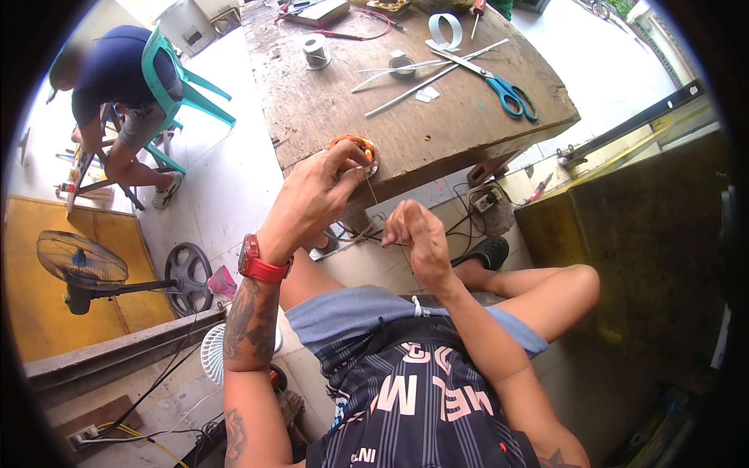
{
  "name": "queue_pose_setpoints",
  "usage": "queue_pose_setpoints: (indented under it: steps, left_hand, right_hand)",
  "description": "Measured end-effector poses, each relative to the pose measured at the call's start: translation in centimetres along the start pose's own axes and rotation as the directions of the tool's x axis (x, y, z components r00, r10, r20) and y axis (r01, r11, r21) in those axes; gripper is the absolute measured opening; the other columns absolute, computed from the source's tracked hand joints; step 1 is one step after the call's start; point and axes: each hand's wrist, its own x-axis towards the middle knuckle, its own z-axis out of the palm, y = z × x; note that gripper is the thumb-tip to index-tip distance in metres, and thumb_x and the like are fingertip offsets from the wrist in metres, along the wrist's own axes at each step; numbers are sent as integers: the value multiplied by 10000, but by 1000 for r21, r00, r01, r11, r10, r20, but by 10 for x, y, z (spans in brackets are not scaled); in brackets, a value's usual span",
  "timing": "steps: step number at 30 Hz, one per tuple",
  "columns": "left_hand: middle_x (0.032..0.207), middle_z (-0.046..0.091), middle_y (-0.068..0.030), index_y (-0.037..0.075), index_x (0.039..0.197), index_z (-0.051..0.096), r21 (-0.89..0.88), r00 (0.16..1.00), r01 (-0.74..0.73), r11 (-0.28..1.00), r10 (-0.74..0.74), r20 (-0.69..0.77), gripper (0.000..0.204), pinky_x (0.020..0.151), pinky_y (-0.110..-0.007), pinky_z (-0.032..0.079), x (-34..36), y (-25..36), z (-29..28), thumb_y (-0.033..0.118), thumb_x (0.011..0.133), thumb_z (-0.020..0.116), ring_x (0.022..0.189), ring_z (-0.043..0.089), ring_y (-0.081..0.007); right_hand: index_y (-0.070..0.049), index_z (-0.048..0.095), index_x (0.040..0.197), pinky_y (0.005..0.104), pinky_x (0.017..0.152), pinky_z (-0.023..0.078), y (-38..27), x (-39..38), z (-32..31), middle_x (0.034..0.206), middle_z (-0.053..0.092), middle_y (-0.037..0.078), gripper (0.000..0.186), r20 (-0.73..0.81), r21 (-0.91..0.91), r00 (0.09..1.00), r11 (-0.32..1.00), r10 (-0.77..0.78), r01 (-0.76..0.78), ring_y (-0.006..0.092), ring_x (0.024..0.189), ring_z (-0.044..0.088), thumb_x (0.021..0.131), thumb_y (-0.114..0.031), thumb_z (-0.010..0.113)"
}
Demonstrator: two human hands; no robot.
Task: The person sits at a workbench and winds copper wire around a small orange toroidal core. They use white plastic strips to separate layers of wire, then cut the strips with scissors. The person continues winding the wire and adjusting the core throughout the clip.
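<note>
Left hand [318, 187] pinches a copper-wound coil [361, 143] on the wooden table's [312, 117] edge, likely for steadiness; at five o'clock, the tightly curled right hand [422, 240] apparently holds fine wire [372, 188] taut.

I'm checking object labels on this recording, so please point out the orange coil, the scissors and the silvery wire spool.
Orange coil [360, 141]: head view, on its exposed upper edge.
Scissors [491, 79]: head view, on the blue handle near the pivot.
Silvery wire spool [315, 55]: head view, on its side.
</note>
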Motion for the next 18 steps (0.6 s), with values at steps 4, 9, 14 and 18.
queue_pose_setpoints:
  steps: [4, 9, 14, 18]
  left_hand:
    - [1032, 782, -175, 26, 1115, 708, 64, 992, -72, 995, 78, -98, 199, 816, -412, 577, -2, -3, 11, 176, 985, 731, 944, 768, -343]
    - [961, 773, -153, 18, 1016, 708, 183, 968, -91, 979, 130, -216, 209, 772, -391, 582, -1, -4, 28, 181, 940, 812, 876, 770, -309]
    - [903, 762, -124, 31, 961, 705, 101, 949, -69, 992, 97, -300, 185, 728, -381, 564, -1, -9, 35, 185, 949, 807, 825, 747, -277]
    - [946, 791, -115, 22, 1009, 748, 13, 967, -38, 999, 40, -251, 174, 776, -348, 587, 0, -14, 30, 152, 931, 833, 882, 784, -231]
  right_hand:
    - [-47, 558, 913, 275, 628, 475, -1, 21, 2, 771, 550, -2, 338, -262, -366, 948, 890, 182, -273, 70, 691, 538, 1101, -306, 668]
    - [-32, 628, 944, 278, 585, 422, -12, 29, 10, 704, 515, -44, 341, -124, -651, 986, 759, -109, 2, 65, 649, 474, 1094, -334, 674]
    - [-9, 651, 898, 309, 569, 412, -4, 22, 8, 685, 537, 12, 403, -212, -509, 977, 850, 28, -135, 72, 664, 451, 1103, -356, 646]
    - [-18, 627, 859, 307, 539, 364, 4, 24, 8, 646, 494, -4, 413, -232, -510, 971, 857, -55, -73, 61, 651, 402, 1106, -347, 638]
